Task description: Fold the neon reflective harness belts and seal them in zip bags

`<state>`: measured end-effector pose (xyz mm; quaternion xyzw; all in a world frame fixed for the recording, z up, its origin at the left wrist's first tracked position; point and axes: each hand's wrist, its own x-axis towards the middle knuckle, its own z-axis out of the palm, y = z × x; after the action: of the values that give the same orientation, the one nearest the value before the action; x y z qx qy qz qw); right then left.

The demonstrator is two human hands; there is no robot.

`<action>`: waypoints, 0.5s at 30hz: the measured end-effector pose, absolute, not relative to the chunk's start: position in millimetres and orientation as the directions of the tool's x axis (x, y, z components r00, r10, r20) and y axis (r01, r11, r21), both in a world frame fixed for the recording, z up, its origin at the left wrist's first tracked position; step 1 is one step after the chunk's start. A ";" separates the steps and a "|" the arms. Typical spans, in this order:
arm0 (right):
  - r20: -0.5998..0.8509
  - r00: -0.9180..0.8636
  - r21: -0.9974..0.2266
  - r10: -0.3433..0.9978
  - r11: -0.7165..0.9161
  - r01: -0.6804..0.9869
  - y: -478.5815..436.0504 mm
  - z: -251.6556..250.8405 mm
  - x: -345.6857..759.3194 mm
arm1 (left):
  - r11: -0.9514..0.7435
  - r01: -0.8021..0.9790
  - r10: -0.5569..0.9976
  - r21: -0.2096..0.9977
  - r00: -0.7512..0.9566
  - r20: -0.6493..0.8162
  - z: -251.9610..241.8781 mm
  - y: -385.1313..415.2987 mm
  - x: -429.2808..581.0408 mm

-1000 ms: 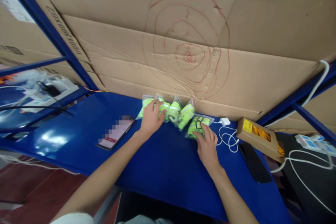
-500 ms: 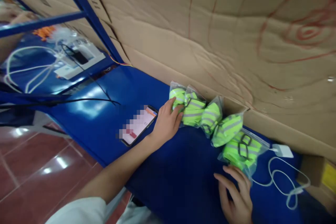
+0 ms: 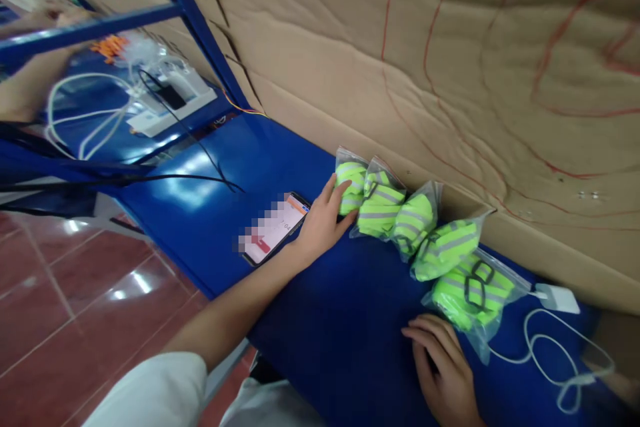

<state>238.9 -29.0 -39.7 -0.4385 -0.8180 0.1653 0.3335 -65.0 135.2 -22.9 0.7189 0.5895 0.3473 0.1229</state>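
Note:
Several clear zip bags stand in a slanting row against the cardboard, each with a folded neon yellow-green strap with grey reflective stripes inside. My left hand is at the leftmost bag, its fingers spread and touching the bag's near side. Beside it stands the second bag. My right hand rests on the blue table, loosely curled with a gap between thumb and fingers, and holds nothing. Just beyond it lies the rightmost bag, with black buckles showing through the plastic.
A phone with a lit screen lies left of my left forearm. On the right are a white charger and its looped cable. The cardboard wall bounds the table. Past a blue frame, another person's arm shows near a power strip.
The view has shifted, so the scene sits farther right. My left fingers have spread slightly at the leftmost bag. My right fingers have drawn closer together and lowered to the table.

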 end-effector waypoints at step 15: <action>0.306 -0.402 -0.510 0.863 0.505 0.696 -21.2 -33.7 228.6 | -0.547 0.696 0.644 0.466 -0.006 0.765 -3.6 131.5 -72.9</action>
<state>228.6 -21.2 -33.7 -0.4736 -0.8232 0.1522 0.2737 -72.9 131.5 -3.6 0.7046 0.4753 0.5264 -0.0247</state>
